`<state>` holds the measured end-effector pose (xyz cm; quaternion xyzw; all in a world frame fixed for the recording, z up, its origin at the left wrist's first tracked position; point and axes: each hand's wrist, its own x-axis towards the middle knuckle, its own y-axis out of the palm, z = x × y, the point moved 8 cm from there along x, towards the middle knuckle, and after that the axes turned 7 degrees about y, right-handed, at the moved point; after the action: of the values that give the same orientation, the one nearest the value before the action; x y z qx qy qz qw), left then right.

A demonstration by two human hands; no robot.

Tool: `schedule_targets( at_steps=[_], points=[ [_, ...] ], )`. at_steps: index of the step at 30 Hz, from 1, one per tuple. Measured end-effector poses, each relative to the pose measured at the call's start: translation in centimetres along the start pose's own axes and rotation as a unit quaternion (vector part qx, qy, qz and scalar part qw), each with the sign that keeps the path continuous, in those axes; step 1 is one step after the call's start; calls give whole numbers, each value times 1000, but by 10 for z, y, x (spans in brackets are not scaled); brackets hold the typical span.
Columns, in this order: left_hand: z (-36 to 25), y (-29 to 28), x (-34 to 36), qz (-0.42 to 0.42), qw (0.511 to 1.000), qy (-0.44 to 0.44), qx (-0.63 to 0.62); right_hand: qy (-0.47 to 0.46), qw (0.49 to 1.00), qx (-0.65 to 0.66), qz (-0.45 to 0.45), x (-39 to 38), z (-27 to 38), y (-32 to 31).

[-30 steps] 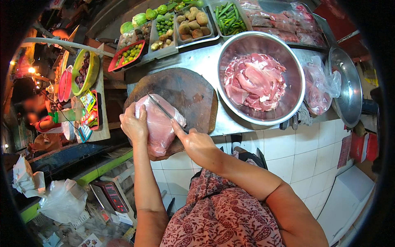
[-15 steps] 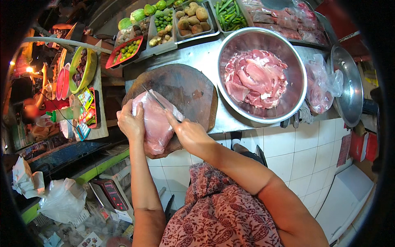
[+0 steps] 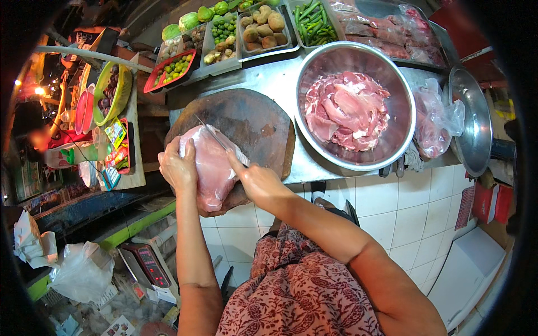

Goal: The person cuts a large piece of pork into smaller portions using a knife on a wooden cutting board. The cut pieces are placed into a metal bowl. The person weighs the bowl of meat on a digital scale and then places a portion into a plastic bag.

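Note:
A large pale-pink piece of raw meat (image 3: 212, 173) lies at the left of a round, dark wooden chopping board (image 3: 260, 131). My left hand (image 3: 180, 167) grips its left side, the thumb laid on top and the other fingers partly hidden. In my right hand (image 3: 259, 182) is a knife (image 3: 216, 137), its handle mostly covered by my fingers. The blade slants up and left across the upper part of the meat, touching it. To the right stands a wide steel bowl (image 3: 404, 126) holding cut slices of raw meat (image 3: 350, 109).
Trays of potatoes (image 3: 260, 28), green limes (image 3: 223, 29) and green chillies (image 3: 315, 23) line the back. Bagged meat (image 3: 386, 31) lies at the back right. A plastic bag (image 3: 434, 120) and a metal pan (image 3: 473, 123) sit right of the bowl. A scale (image 3: 148, 266) stands lower left.
Both hands, the knife and the meat keep nearly the same places. The whole view has shifted very slightly.

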<state>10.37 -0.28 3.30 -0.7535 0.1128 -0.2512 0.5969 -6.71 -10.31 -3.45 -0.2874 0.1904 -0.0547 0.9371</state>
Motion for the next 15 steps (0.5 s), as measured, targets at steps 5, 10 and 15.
schedule_targets(
  at_steps=[5, 10, 15],
  points=[
    [-1, 1, 1, 7, 1000, 2, -14, 32, 998, -20, 45, -9, -12, 12],
    [-2, -3, 2, -6, 1000, -19, -3, -4, 1000, -1, -12, 5, -3, 2],
    [-4, -4, 1, 3, 1000, -6, -16, 47, 995, -52, 65, -18, -15, 15]
  ],
)
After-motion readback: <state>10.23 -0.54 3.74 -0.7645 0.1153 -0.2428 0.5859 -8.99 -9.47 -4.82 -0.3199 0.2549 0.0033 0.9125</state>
